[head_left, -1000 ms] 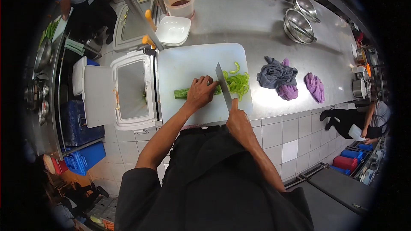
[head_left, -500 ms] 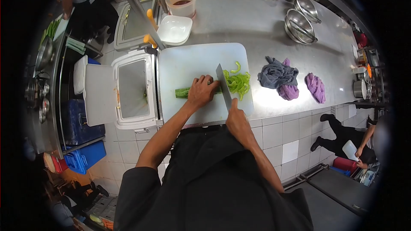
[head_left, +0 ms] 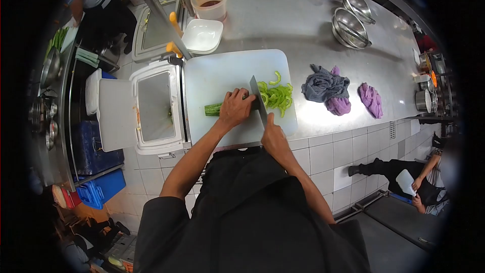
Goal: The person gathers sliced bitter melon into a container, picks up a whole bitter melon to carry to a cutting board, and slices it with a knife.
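Observation:
A white cutting board [head_left: 212, 73] lies on the steel counter in the head view. My left hand [head_left: 236, 107] is closed over a long, ridged green vegetable [head_left: 212, 109], whose uncut end sticks out to the left. In my right hand [head_left: 275, 139] is the handle of a broad-bladed kitchen knife [head_left: 261, 102]. Its blade stands on edge just right of my left fingertips, at the cut end of the vegetable. Light green curved slices [head_left: 279, 97] are heaped right of the blade. My left fingers hide most of the held piece.
Left of the board is a lidded bin [head_left: 156, 106] standing open. White square bowls [head_left: 203, 35] and a plastic tub [head_left: 209, 2] sit beyond it. Grey and purple cloths [head_left: 327, 90] lie to the right, steel bowls [head_left: 350, 28] farther back. A person [head_left: 414, 179] holds a white board at right.
The knife and both hands shift slightly left in view, as does the whole scene. At the right, the other person has changed position. My grips look the same.

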Tool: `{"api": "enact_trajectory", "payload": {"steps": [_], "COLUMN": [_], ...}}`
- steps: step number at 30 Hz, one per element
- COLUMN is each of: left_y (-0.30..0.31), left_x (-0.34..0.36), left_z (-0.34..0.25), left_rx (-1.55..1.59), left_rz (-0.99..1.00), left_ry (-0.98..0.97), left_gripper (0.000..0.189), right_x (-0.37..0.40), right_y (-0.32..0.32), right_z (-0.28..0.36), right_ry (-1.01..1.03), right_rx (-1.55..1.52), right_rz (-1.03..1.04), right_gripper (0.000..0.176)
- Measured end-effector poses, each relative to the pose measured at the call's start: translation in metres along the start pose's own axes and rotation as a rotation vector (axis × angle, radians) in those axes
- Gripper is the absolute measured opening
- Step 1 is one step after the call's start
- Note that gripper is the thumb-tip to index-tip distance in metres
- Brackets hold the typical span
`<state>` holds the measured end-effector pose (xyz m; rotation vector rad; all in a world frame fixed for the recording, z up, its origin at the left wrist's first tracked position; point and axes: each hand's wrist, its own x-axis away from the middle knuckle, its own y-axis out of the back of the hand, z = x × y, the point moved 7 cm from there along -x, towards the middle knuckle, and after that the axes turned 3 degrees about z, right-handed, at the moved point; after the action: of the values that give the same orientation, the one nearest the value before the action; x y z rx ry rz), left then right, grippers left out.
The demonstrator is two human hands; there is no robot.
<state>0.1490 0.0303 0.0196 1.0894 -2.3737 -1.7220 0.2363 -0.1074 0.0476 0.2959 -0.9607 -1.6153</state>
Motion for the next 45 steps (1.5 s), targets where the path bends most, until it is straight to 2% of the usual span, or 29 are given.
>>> {"api": "enact_trajectory", "payload": {"steps": [8,11,14,22,24,28,33,35,39,41,45], "left_y": [0.002,0.002,0.002,0.003,0.002,0.002,0.001,0.002,0.0,-0.001,-0.004], "left_x": [-0.002,0.001,0.002,0.001,0.002,0.003,0.002,0.002,0.005,0.007,0.01], "left_z": [-0.001,-0.001,-0.003,-0.001,0.0,0.003,0.002,0.003,0.006,0.004,0.007], "left_rx": [-0.046,0.006,-0.005,0.042,0.04,0.035,0.015,0.01,0.049,0.035,0.028], "left_rz": [0.006,-0.011,-0.031,0.013,0.024,-0.006,0.006,0.015,0.036,0.046,0.023], "left_ry": [-0.006,0.028,-0.004,0.025,0.029,0.016,-0.012,-0.016,0.022,0.012,0.015], "left_gripper": [0.015,0.016,0.016,0.017,0.017,0.018,0.019,0.02,0.021,0.021,0.027], "right_x": [0.003,0.012,-0.011,0.006,0.007,-0.008,-0.014,-0.002,0.005,-0.016,-0.02], "right_y": [0.029,0.028,-0.007,0.025,0.019,-0.005,0.012,0.019,0.008,-0.023,-0.008], "right_z": [0.024,0.023,0.0,0.022,0.02,0.009,0.015,0.023,0.014,-0.014,0.003], "right_ry": [-0.094,-0.067,-0.057,-0.065,-0.059,-0.062,-0.107,-0.065,-0.072,-0.007,-0.06], "right_rx": [0.009,-0.028,0.001,0.008,-0.002,-0.014,-0.013,0.062,0.034,0.01,0.037], "right_rz": [0.047,0.057,0.025,0.043,0.054,-0.002,0.038,0.028,0.067,-0.053,-0.012], "right_gripper": [0.036,0.038,0.037,0.04,0.043,0.039,0.039,0.055,0.054,0.048,0.044]}}
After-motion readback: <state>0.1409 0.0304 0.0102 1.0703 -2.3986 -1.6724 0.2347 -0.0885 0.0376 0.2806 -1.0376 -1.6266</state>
